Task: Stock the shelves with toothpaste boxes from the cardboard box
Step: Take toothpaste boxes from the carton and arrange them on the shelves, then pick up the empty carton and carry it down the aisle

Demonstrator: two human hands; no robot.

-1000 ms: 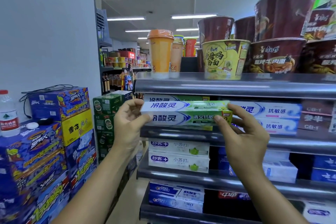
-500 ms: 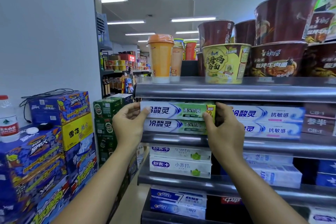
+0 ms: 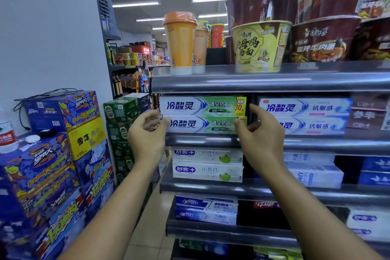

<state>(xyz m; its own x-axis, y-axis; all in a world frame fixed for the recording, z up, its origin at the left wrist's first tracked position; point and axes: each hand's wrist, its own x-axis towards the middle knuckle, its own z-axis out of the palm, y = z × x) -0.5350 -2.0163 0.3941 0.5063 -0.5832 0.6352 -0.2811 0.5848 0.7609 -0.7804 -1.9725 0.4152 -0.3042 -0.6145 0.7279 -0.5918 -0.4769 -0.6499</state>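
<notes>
Both hands have loosened from the box ends they gripped half a second ago and drawn back slightly. The two green toothpaste boxes now lie stacked flat on the shelf (image 3: 211,141), the upper green box (image 3: 202,106) squarely on the lower green box (image 3: 202,125).

The left hand (image 3: 147,133) sits at the 9 o'clock end of the lower box, its fingers loosely curled and pinching nothing. Whether they touch the carton cannot be told. The right hand (image 3: 260,133) is at the 3 o'clock end, with the thumb raised apart and the relaxed fingertips overlapping the lower box's corner, not clamped round it.

At 3 o'clock of the stack, just beside it, lie the blue toothpaste boxes (image 3: 306,108). At 12 o'clock, on the shelf above, stands a yellow noodle bowl (image 3: 260,46), and at 8 o'clock stacked drink cartons (image 3: 42,175).
</notes>
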